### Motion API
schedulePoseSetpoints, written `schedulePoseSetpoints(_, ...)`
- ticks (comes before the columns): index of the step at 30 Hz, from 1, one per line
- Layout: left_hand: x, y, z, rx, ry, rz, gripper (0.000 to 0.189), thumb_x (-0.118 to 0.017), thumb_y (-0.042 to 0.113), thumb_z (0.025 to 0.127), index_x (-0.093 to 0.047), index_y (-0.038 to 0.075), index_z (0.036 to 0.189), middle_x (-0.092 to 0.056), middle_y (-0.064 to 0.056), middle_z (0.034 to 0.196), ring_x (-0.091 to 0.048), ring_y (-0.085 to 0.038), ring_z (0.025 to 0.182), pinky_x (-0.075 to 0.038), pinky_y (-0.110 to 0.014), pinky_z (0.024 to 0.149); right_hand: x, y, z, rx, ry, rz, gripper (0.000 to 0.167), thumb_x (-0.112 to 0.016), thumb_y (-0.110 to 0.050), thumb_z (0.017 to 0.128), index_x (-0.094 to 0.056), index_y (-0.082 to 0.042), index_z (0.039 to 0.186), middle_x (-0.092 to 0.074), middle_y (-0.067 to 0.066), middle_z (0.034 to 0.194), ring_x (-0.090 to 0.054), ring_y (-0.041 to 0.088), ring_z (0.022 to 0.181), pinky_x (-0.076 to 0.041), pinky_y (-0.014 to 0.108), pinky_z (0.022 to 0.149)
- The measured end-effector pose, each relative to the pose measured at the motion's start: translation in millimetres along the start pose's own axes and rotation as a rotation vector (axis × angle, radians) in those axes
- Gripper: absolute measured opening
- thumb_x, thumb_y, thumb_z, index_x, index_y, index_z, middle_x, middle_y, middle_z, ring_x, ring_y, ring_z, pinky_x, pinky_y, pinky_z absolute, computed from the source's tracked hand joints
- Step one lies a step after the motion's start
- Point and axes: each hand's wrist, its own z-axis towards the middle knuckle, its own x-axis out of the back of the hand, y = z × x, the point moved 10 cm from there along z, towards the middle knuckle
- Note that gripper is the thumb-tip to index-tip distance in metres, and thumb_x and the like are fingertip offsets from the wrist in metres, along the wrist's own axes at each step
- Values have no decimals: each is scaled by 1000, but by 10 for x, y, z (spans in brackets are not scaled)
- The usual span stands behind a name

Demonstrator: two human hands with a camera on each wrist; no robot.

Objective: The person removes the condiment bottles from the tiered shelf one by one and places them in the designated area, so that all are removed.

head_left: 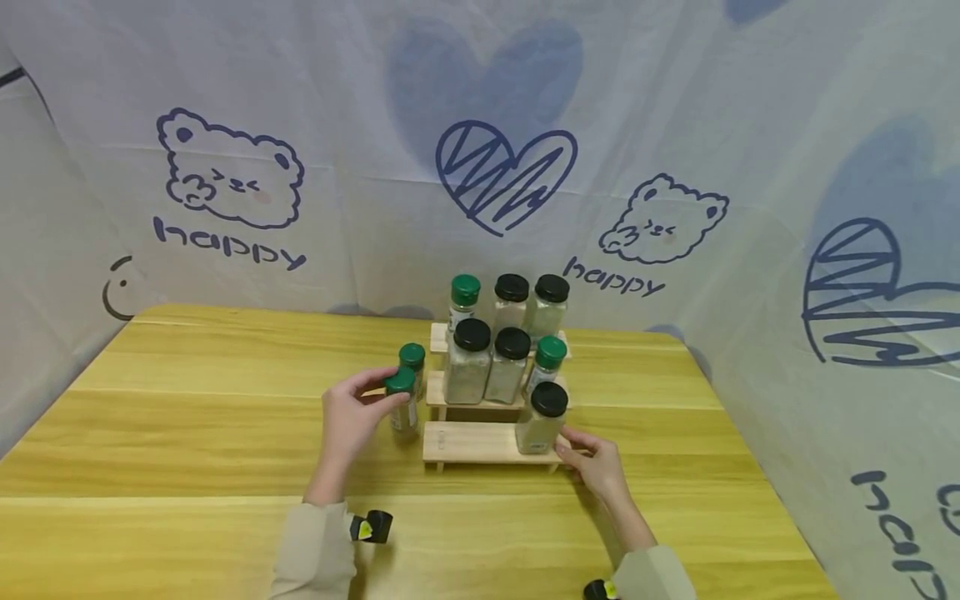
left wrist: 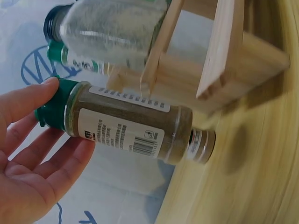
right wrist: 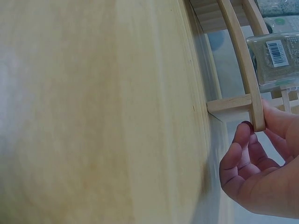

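Note:
My left hand (head_left: 347,421) pinches the green cap of a spice jar (left wrist: 126,119) between thumb and fingers. That jar is filled with brown powder, has a white barcode label, and hangs just left of the stepped wooden spice rack (head_left: 468,443). Behind it another green-capped jar (head_left: 412,357) stands on the table. With thumb above and fingertips below, my right hand (right wrist: 261,172) grips the right end of the rack's lowest step. Close by that hand, a square black-capped jar (head_left: 538,425) sits on this step.
On the middle step are two black-capped jars (head_left: 467,371) and a green-capped jar (head_left: 550,354). The top step bears a green-capped jar (head_left: 465,293) and two with black caps (head_left: 551,300). The wooden table (head_left: 187,417) ends at a printed cloth (head_left: 360,183) behind.

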Motion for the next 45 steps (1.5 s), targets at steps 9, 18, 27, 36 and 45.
schedulePoseSetpoints(9, 178, -161, 150, -9, 80, 97, 32, -72, -6, 69, -63, -9, 99, -61, -23, 100, -59, -30, 93, -51, -19, 69, 4, -32, -2, 65, -16, 32, 33, -69, -11, 78, -62, 4, 107, -59, 14, 91, -56, 11, 59, -44, 22, 44)
schedulePoseSetpoints(18, 238, -331, 285, 0, 108, 117, 31, -72, -5, 70, -63, -9, 99, -61, -23, 101, -60, -30, 93, -51, -20, 70, -5, -37, -22, 37, -19, 39, 34, -67, -7, 79, -61, 6, 109, -61, 12, 87, -57, 14, 59, -44, 22, 44)
schedulePoseSetpoints(27, 240, -471, 449, 56, 110, 78, 33, -72, -3, 72, -62, -7, 103, -61, -22, 103, -59, -28, 95, -50, -20, 73, -4, 6, -17, -6, -8, 10, 32, -64, -1, 80, -59, 8, 110, -61, 7, 83, -56, 15, 59, -44, 22, 45)
schedulePoseSetpoints(36, 178, -505, 525, 70, 89, 115, 34, -72, -2, 72, -62, -8, 103, -60, -24, 103, -59, -31, 95, -50, -26, 75, -7, 19, -4, -2, -6, 18, 32, -64, 0, 80, -59, 8, 110, -61, 7, 83, -56, 14, 59, -43, 21, 44)
schedulePoseSetpoints(45, 162, -554, 547, 89, 87, 155, 33, -72, -1, 72, -62, -7, 104, -61, -22, 103, -59, -30, 95, -50, -33, 78, 5, 19, -3, -3, -4, 8, 32, -64, -1, 80, -59, 8, 111, -61, 7, 83, -56, 14, 59, -44, 22, 45)
